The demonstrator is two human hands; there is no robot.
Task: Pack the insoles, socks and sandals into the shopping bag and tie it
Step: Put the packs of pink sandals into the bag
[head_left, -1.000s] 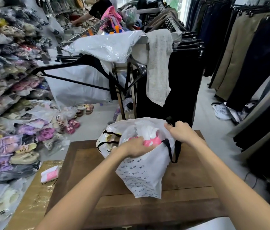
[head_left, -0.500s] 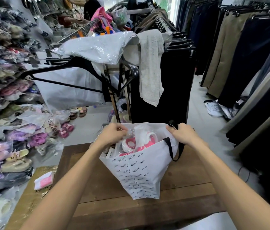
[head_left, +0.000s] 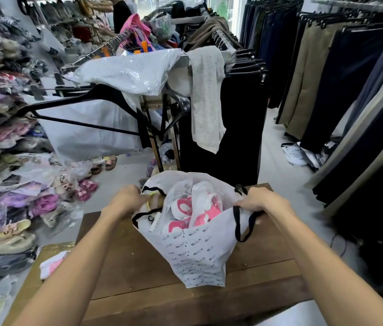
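- Wooden surface (head_left: 138,262) carried the shopping bag (head_left: 199,250).
- I had left grip (head_left: 128,200) and right grip (head_left: 259,200) each pinching its rim.
- Sandals (head_left: 185,215) between them could spill if either slipped.

White shopping bag (head_left: 192,252): small repeated dark brand print, reads roughly "HELILUX"; letters uncertain.

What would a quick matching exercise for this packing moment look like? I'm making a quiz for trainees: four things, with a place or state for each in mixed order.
Things:
1. shopping bag
2. pink and white sandals
3. black hanger
4. small pink and white packet

Places or states:
A. lying left of the wooden table
B. held open at the rim by both hands
C. hanging on the rack behind the table
D. inside the bag, in clear plastic

Pairs: 1-B, 2-D, 3-C, 4-A
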